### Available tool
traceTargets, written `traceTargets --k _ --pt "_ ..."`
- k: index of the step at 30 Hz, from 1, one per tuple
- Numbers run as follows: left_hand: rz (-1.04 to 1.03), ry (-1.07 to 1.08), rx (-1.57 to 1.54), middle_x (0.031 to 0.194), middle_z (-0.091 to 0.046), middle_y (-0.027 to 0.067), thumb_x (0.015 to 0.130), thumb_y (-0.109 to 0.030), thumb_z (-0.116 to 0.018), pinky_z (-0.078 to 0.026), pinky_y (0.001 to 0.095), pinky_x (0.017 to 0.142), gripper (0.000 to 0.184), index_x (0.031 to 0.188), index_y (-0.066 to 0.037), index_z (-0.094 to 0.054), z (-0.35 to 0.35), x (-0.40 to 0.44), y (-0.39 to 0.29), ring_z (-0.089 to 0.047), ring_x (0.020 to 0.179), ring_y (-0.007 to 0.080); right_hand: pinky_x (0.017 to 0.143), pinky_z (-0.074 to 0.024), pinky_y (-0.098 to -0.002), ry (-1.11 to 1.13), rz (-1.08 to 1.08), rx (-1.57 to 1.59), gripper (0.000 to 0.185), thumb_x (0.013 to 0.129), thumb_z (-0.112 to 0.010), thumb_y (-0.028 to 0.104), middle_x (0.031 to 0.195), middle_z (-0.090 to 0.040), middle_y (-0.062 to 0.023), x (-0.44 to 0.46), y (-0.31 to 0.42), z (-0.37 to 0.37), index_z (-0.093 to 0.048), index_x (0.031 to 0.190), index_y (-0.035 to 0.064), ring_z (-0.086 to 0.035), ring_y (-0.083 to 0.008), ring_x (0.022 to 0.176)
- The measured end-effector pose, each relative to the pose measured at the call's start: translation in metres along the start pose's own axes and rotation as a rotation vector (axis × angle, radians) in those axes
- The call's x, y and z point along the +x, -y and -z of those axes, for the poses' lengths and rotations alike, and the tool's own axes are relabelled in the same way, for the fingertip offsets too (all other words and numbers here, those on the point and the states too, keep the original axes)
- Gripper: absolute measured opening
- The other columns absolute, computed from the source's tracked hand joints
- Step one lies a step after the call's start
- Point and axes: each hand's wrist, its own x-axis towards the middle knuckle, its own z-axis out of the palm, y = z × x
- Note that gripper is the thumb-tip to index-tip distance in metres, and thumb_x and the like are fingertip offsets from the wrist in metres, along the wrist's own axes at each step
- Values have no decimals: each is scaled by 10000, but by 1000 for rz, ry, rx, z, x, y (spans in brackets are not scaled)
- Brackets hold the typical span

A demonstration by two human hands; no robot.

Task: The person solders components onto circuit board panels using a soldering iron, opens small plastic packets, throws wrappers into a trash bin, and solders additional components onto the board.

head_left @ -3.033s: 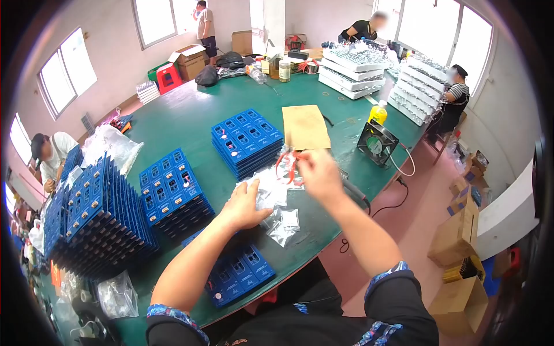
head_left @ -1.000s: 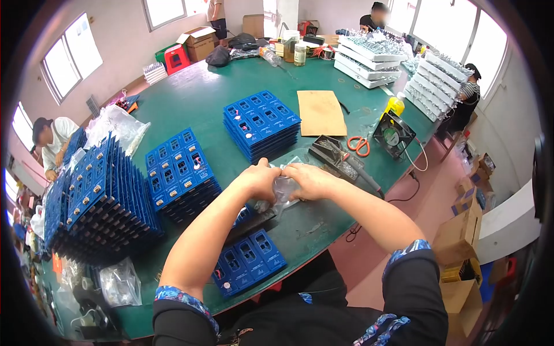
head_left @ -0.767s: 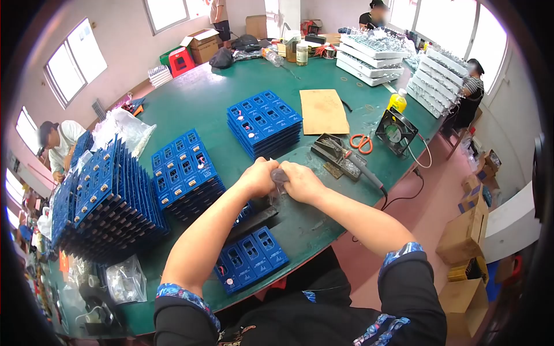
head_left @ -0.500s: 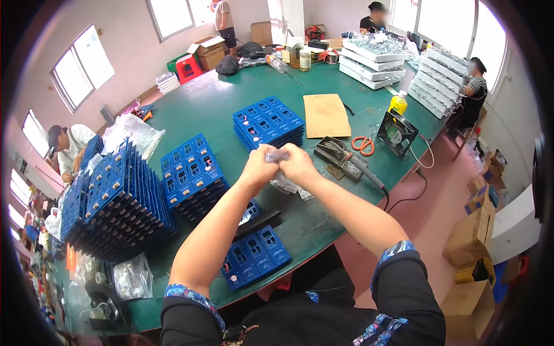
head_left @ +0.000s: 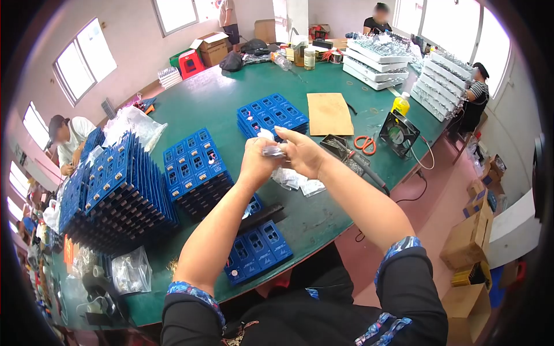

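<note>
My left hand [head_left: 258,164] is closed around a small clear plastic bag [head_left: 272,151], whose contents I cannot make out. My right hand [head_left: 304,154] meets it from the other side, its fingertips against the bag's edge. Beneath the hands, more small plastic bags [head_left: 295,182] lie on the green table [head_left: 326,210]. Just behind the hands is a stack of blue panels [head_left: 272,112] with rectangular cut-outs. A single row of blue panel [head_left: 259,251] lies in front of me, partly under a dark bar [head_left: 262,219].
Taller blue panel stacks [head_left: 193,161] [head_left: 124,190] stand left. To the right are a soldering iron [head_left: 369,173], orange scissors [head_left: 365,144], a black fan [head_left: 398,131], a yellow bottle [head_left: 400,102] and cardboard [head_left: 330,114]. White trays [head_left: 378,63] are stacked behind. Other people sit around the table.
My hands have turned and come slightly apart from their tight grip together. The right fingers have spread, and more of the small plastic bag shows. The view has shifted slightly.
</note>
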Motion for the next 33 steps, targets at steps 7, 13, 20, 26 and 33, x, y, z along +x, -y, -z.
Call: traceTargets --k 7,13,20,26,33 --pt "264 -84 -278 771 -606 51 736 11 -665 -477 321 686 125 796 -66 -587 8 -5 20 -574 715 169 839 -536 -435 -58 -37 -172 881 853 -668 171 1165 -586 -216 -28 29 36 -99 1521 84 -666 -301 955" --pt "56 -110 -42 788 -602 79 690 39 -687 -477 323 713 173 764 -50 -558 31 -20 9 -589 760 214 1013 -441 -372 60 132 -1481 671 718 -645 52 1298 -542 -191 12 -8 62 -467 1363 -5 -543 -317 1193" --pt "3 -112 -71 828 -602 95 688 40 -704 -482 344 745 189 763 -53 -558 54 -34 2 -598 820 261 1141 -305 -479 571 -133 -2092 1033 668 -734 134 1593 -165 -149 13 -16 12 -204 1546 255 -232 -370 1439" --pt "48 -48 -112 832 -600 119 692 20 -696 -487 385 762 164 761 -47 -564 66 -55 -12 -601 856 314 1031 -449 -444 561 -189 -2187 976 674 -738 108 1555 -216 -173 -27 -15 12 -271 1523 226 -353 -403 1348" --pt "63 -51 -144 837 -605 90 714 43 -689 -480 337 750 184 780 -56 -548 62 -68 -9 -601 818 244 832 -537 -436 447 208 -2138 434 762 -687 91 1142 -522 -157 -29 -36 28 -592 1186 103 -587 -361 1017"
